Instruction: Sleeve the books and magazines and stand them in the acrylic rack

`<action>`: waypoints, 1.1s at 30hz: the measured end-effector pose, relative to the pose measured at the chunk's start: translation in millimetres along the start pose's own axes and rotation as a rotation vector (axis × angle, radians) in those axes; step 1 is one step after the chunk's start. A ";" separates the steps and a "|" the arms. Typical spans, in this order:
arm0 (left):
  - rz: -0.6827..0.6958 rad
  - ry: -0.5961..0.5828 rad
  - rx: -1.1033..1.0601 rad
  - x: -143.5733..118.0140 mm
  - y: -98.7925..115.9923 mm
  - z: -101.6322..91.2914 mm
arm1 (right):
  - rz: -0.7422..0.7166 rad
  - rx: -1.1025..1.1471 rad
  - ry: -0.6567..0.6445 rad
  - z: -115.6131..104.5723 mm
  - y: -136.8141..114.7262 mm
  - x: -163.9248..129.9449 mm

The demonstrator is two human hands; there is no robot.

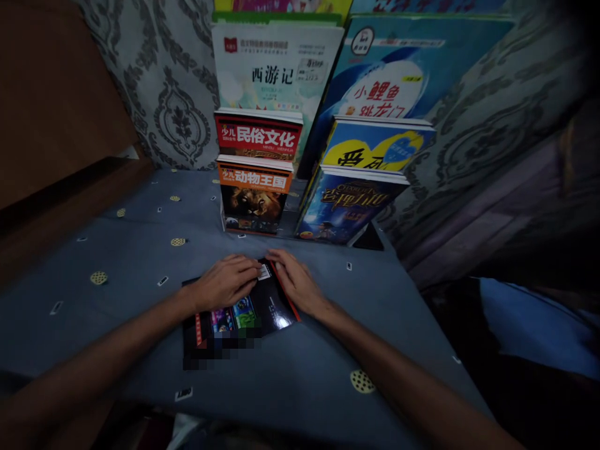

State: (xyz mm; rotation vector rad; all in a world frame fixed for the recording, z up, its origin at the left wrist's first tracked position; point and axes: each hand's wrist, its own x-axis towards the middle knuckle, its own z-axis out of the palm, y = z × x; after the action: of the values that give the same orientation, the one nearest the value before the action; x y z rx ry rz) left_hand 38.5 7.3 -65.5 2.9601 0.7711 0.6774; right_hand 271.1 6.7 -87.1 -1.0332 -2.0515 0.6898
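Note:
A dark book (269,306) with a red edge lies on the blue-grey cloth, small coloured pictures and a white label showing on its upward face. My left hand (227,281) rests palm down across its upper part, fingers stretched out over the cover. At the right side, my right hand (295,281) grips the red edge by the upper corner; the underside of its fingers is hidden. Part of the book's near left corner is blurred out by blocks.
Beyond my hands, books stand in two tiered columns, among them an orange-topped animal book (255,197) and a blue book (351,206). A patterned curtain (180,112) hangs behind. Brown wooden furniture (56,94) is at the left. The cloth-covered table (117,331) has its right edge near my right forearm.

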 end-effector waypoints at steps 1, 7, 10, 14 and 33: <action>-0.001 -0.002 0.001 0.1 -0.4 0.7 | -0.001 -0.008 -0.002 -0.1 0.2 0.5; 0.010 0.014 -0.018 0.0 -2.0 3.2 | -0.007 -0.074 -0.031 -1.4 3.6 6.5; 0.008 0.012 -0.014 0.9 -1.8 2.0 | 0.020 -0.069 -0.034 -3.4 8.0 11.6; 0.000 -0.039 -0.019 3.7 -1.9 -0.3 | 0.053 -0.001 -0.061 -9.6 14.1 18.5; -0.021 -0.281 -0.087 17.8 40.4 -3.2 | 0.015 0.059 -0.088 -15.7 20.1 22.6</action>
State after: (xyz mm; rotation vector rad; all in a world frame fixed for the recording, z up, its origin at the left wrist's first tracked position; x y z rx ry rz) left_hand 69.9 -20.2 -50.8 2.8741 0.7277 0.2748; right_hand 283.2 38.4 -84.1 -1.0009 -2.0875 0.8117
